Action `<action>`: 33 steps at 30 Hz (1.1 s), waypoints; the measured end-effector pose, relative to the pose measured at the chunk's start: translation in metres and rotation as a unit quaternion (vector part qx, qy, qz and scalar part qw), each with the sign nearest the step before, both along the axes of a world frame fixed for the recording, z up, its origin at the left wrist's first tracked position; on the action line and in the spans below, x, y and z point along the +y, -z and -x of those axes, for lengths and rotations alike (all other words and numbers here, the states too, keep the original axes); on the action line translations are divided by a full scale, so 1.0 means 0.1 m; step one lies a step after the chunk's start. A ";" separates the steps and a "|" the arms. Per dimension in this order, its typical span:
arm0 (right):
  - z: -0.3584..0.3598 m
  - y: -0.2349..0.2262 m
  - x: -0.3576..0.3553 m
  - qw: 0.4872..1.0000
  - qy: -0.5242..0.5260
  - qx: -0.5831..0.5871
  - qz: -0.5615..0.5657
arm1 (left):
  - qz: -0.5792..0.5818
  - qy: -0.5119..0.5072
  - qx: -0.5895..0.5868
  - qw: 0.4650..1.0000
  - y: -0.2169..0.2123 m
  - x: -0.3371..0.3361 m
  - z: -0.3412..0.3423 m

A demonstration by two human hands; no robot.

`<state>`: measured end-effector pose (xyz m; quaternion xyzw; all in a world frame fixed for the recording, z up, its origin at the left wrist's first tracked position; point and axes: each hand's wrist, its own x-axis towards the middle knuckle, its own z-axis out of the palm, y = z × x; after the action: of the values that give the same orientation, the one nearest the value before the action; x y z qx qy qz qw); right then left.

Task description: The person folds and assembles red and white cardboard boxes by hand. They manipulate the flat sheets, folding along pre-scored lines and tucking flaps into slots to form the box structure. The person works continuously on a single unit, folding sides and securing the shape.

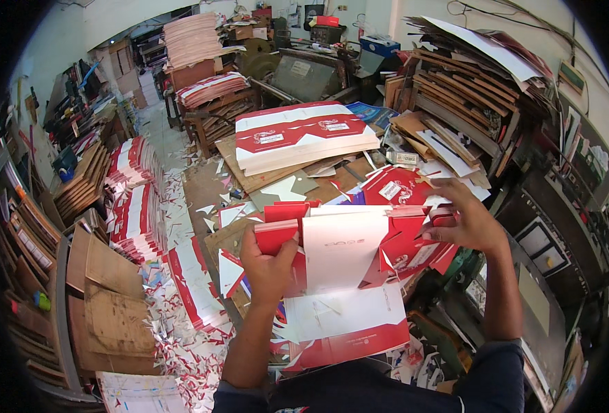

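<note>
Two bare hands, one bundle. Left hand (270,265) closed on the bundle's left end, thumb on the near face, fingers mostly hidden behind. Right hand (469,224) half curled, fingers and thumb pinching the right end flaps. Card bundle (342,241) sits between the hands, raised over the near part of the table: thin, smooth, red-and-white printed card, many layers, cut flaps, count unclear. Below it, near side, printed sheets (349,327), flat, white with red border, number unclear.

Far on the table: one thick rectangular stack (308,138), red-and-white top, pale layered edges, on a flat brown board (232,162). Left, on the floor: two layered red-and-white piles (138,220), one behind the other. Paper scraps (187,351) around them, pointed slivers, too many to count. Far right: one heap of rough brown boards (459,96), edges uneven.
</note>
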<state>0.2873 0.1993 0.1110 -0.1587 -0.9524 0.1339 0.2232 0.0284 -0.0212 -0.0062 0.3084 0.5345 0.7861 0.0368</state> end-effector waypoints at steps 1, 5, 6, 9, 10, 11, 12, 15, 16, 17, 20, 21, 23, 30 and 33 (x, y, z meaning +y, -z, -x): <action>-0.04 -0.04 -0.04 0.999 0.026 -0.002 0.035 | -0.009 0.007 -0.007 1.000 -0.01 0.02 0.01; -0.28 0.16 0.32 0.960 0.068 0.005 0.270 | -0.037 0.050 0.012 0.998 0.03 -0.06 0.10; -0.39 0.40 0.52 0.947 0.047 0.056 0.312 | -0.055 0.068 0.017 0.996 0.06 -0.06 0.12; -0.52 1.00 0.77 0.894 0.015 0.206 0.397 | -0.068 0.157 0.003 0.985 0.19 -0.15 0.19; -0.49 1.17 0.73 0.877 0.021 0.257 0.405 | -0.049 0.169 0.002 0.984 0.27 -0.18 0.20; -0.45 1.34 0.71 0.858 0.028 0.307 0.412 | 0.001 0.160 0.005 0.987 0.43 -0.16 0.19; -0.40 1.47 0.66 0.832 0.048 0.334 0.440 | 0.054 0.155 0.006 0.986 0.43 -0.13 0.13; -0.35 1.33 0.50 0.855 0.070 0.328 0.396 | 0.074 0.130 0.000 0.989 0.40 -0.17 0.20; -0.34 1.23 0.47 0.865 0.051 0.315 0.386 | 0.067 0.138 -0.009 0.988 0.40 -0.20 0.23; -0.32 1.14 0.44 0.875 0.033 0.303 0.377 | 0.042 0.128 -0.014 0.991 0.38 -0.23 0.24; -0.29 0.91 0.30 0.884 0.022 0.327 0.334 | 0.013 0.123 -0.023 0.992 0.31 -0.33 0.23; -0.30 0.83 0.27 0.884 0.011 0.311 0.350 | 0.038 0.133 -0.020 0.990 0.23 -0.40 0.26; -0.38 0.78 0.24 0.906 0.003 0.265 0.330 | 0.043 0.160 -0.015 0.986 0.22 -0.44 0.30; -0.42 1.44 0.20 0.867 0.011 0.327 0.377 | 0.050 0.187 -0.057 0.979 0.35 -0.62 0.31; -0.30 1.81 0.08 0.817 -0.005 0.384 0.431 | 0.084 0.215 -0.049 0.972 0.41 -0.59 0.24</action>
<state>0.3176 0.2078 -0.0696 -0.1691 -0.6351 0.5818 0.4791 0.0046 -0.0800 -0.0474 0.3730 0.5173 0.7263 0.2564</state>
